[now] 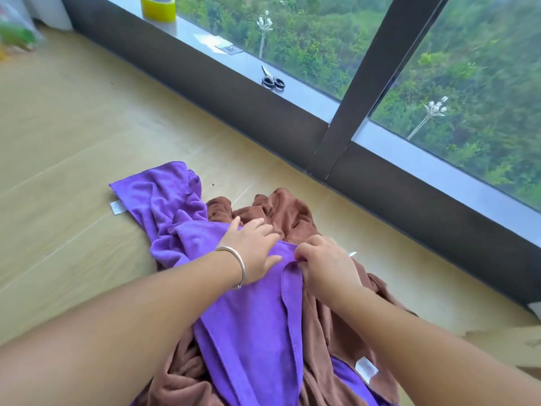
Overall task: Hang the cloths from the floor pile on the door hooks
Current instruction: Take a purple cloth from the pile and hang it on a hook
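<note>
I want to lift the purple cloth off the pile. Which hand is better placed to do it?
The right hand, probably. Its fingers already pinch a fold of the purple cloth, while the left hand only lies flat on it with straight fingers.

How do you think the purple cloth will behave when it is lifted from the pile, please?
The purple cloth lies in soft folds, so it will probably drape limply. It overlaps the brown cloth, so it may drag that along.
</note>
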Tool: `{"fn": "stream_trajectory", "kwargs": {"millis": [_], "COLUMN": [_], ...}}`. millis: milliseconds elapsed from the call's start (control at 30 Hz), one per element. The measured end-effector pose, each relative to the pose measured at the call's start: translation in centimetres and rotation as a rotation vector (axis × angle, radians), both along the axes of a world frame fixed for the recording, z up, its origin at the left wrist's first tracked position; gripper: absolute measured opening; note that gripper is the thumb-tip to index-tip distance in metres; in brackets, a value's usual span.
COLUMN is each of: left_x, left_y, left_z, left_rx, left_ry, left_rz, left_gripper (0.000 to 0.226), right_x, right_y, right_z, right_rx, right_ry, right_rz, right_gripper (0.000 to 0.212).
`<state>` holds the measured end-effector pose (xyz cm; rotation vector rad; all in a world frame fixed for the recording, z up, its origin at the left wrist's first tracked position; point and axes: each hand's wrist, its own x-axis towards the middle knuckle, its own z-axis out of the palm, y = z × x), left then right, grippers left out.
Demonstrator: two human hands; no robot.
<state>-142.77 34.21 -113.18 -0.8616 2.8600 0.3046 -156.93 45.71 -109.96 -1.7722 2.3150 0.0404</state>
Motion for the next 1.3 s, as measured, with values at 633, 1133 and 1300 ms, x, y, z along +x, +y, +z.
{"fn": "stream_trajectory", "kwargs": {"millis": [633,1133,1300], "left_x": [5.4,12.3,15.0], "left_y": [4.2,-3.4,-4.6], "left_z": [25.3,58.1,65.3], "left_rx": [0.221,0.017,-0.016], "left_ry": [0.327,0.431,0.457], "left_rz": [0.747,0.917,0.897], "left_gripper": [0.033,0.03,0.036], "right_x": [6.6,15.3,17.9], "right_y": [-6.7,-12.0,-13.5], "right_z": [29.7,61.3,68.4], "right_rx": [-0.198,-0.435,-0.453], "right_ry": [-0.001,-0.093,-0.08], "right_rz": [0.22,0.297,0.326], "right_gripper": [0.024,0.019,0.02]}}
